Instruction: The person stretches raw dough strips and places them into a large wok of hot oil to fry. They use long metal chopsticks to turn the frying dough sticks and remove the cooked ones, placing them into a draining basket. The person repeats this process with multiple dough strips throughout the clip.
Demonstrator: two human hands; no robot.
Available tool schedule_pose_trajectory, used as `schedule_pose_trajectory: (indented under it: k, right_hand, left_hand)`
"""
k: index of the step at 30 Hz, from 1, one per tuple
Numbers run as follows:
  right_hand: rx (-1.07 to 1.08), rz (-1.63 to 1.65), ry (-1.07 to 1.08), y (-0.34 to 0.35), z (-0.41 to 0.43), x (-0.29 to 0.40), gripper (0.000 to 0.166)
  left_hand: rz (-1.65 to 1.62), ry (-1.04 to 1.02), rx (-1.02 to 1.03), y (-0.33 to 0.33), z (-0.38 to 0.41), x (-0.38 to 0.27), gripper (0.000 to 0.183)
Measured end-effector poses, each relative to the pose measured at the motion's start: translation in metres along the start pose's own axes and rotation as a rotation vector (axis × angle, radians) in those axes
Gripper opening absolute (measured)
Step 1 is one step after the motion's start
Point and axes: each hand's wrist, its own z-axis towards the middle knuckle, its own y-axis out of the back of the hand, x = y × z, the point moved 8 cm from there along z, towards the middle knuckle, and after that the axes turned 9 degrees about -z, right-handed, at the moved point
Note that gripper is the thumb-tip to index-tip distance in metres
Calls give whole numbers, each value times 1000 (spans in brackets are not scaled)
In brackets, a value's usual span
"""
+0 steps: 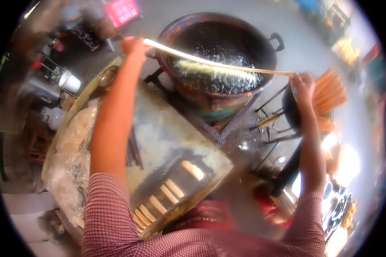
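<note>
My left hand [135,47] and my right hand [304,84] each grip one end of a long stretched strip of dough [199,60]. Between them the strip sags slightly, above a large deep pan of oil [225,35]. A pale length of dough [193,70] lies in the oil with bubbles all around it. Several short raw dough pieces [157,204] rest in a row near the close corner of the worktable [170,125], and a thicker piece [192,170] sits beside them.
Golden fried dough sticks [329,91] stand in a dark container just beyond my right hand. Clear plastic film [67,173] covers dough along the table's left side. Dark sticks [135,149] and a metal bowl [108,77] are by my left arm. The pan has a handle [278,42] jutting right.
</note>
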Motion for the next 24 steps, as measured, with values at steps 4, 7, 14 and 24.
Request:
schedule_pose_trajectory:
  k: [4, 7, 14, 24]
  right_hand:
    - [-27, -153, 43, -72, 82, -18, 13]
    - [-9, -462, 124, -117, 102, -10, 15]
    - [211, -1056, 627, -182, 62, 19, 11]
    - [436, -373, 488, -117, -174, 166, 30]
  left_hand:
    - [294, -270, -88, -44, 19, 30, 39]
    - [637, -351, -154, -61, 1, 43, 42]
    - [1116, -484, 351, -98, -28, 81, 59]
    - [560, -819, 636, 44, -174, -46, 46]
